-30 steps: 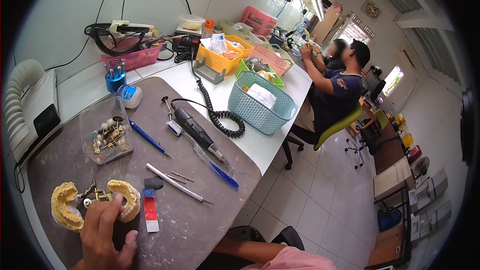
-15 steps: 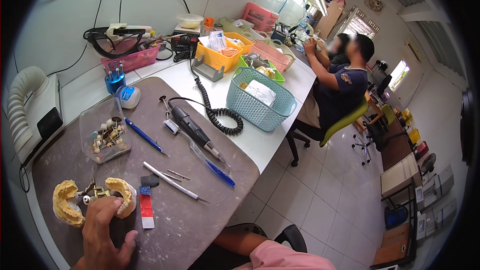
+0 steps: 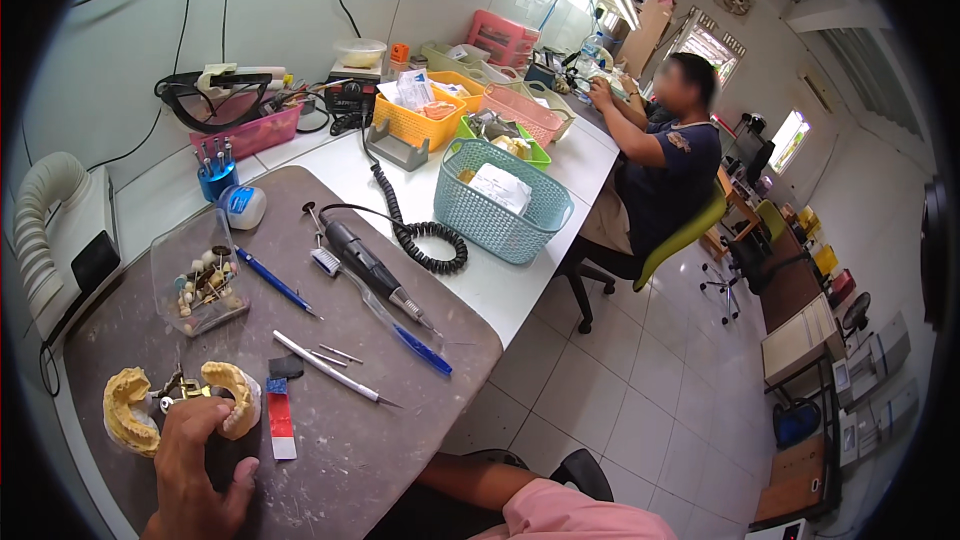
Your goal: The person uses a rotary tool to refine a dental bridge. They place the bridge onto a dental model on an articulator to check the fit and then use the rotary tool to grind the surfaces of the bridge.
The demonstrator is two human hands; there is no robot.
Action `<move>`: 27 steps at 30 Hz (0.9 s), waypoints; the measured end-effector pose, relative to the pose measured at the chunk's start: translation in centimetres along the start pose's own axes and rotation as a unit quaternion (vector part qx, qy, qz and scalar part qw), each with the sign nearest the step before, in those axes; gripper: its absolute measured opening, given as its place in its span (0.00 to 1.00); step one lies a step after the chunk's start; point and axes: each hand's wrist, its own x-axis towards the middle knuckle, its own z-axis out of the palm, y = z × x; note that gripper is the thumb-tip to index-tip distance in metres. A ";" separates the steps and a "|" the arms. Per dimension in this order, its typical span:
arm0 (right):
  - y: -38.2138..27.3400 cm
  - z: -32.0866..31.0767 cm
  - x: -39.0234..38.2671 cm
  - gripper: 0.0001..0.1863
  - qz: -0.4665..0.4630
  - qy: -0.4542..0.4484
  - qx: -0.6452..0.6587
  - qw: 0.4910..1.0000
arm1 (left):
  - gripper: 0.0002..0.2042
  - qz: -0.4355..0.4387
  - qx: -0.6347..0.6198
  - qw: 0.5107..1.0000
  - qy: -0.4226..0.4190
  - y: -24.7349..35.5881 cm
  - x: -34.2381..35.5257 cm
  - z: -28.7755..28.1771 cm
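Note:
My left hand (image 3: 205, 465) rests at a brass hinged articulator (image 3: 180, 392) between two yellow dental casts, the left one (image 3: 128, 408) and the right one (image 3: 240, 392). Its curled fingertips touch the right cast, and its thumb stands apart from the fingers. Beside the casts lie a red, blue and white strip (image 3: 282, 425), a dark small piece (image 3: 286, 366) and a white pointed tool (image 3: 330, 368). A bare limb of mine (image 3: 475, 480) shows beside pink cloth below the bench edge; my right hand is out of sight.
Rotary handpiece (image 3: 370, 270), brush (image 3: 380, 310), blue tool (image 3: 270, 280) and box of burs (image 3: 200, 285) lie on the grey mat (image 3: 380, 440). Baskets (image 3: 500, 210) line the white bench. An extraction hose (image 3: 45, 210) stands left. A co-worker (image 3: 660, 180) sits right, another person behind.
The view has shifted slightly, moving the bench items leftward in the picture. My left hand stays at the casts. The farther person is now mostly hidden behind the nearer co-worker.

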 end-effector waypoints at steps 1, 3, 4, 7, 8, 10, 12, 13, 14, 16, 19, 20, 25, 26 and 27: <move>0.0 0.0 0.1 0.20 0.000 0.000 0.000 1.000 | 0.31 -0.001 -0.009 1.000 0.007 0.0 0.0 0.0; 0.0 0.0 -0.1 0.20 0.002 -0.001 0.001 1.000 | 0.31 -0.002 -0.010 1.000 0.005 0.0 0.1 0.0; 0.1 0.0 -0.1 0.20 0.003 -0.001 0.003 1.000 | 0.30 -0.002 -0.010 1.000 0.003 0.0 0.1 0.0; 0.1 0.0 -0.1 0.20 0.006 -0.003 0.007 1.000 | 0.30 0.009 0.002 1.000 -0.005 0.1 0.3 -0.2; 0.1 0.0 0.0 0.20 0.008 -0.004 0.008 1.000 | 0.30 0.008 0.002 1.000 -0.004 0.1 0.4 -0.3; 0.1 0.0 0.0 0.20 0.010 -0.006 0.009 1.000 | 0.29 0.011 0.001 1.000 -0.008 0.1 0.3 -0.3; 0.1 -0.1 0.1 0.20 0.011 -0.008 0.009 1.000 | 0.29 0.010 0.002 1.000 -0.007 0.0 0.2 -0.3; 0.1 -0.1 0.1 0.20 0.012 -0.009 0.009 1.000 | 0.29 0.009 0.002 1.000 -0.007 -0.1 0.2 -0.3; 0.2 -0.1 0.1 0.20 0.013 -0.010 0.010 1.000 | 0.29 0.008 0.003 1.000 -0.007 -0.1 0.1 -0.2; 0.2 -0.1 0.2 0.20 0.013 -0.011 0.012 1.000 | 0.30 -0.001 -0.010 1.000 -0.004 -0.2 0.0 -0.2; 0.3 -0.1 0.3 0.20 0.014 -0.013 0.015 1.000 | 0.30 0.003 -0.007 1.000 -0.009 -0.2 0.1 -0.3; 0.3 -0.1 0.3 0.20 0.014 -0.014 0.016 1.000 | 0.30 0.003 -0.006 1.000 -0.009 -0.2 0.1 -0.3; 0.3 -0.3 0.2 0.20 0.021 -0.013 0.018 1.000 | 0.30 0.007 0.001 1.000 -0.018 -0.2 0.3 -0.4; 0.3 -0.3 0.2 0.20 0.018 -0.013 0.019 1.000 | 0.30 0.006 0.005 1.000 -0.017 -0.1 0.2 -0.4; 0.3 -0.3 0.3 0.20 0.016 -0.014 0.019 1.000 | 0.30 0.005 0.007 1.000 -0.016 0.1 0.2 -0.5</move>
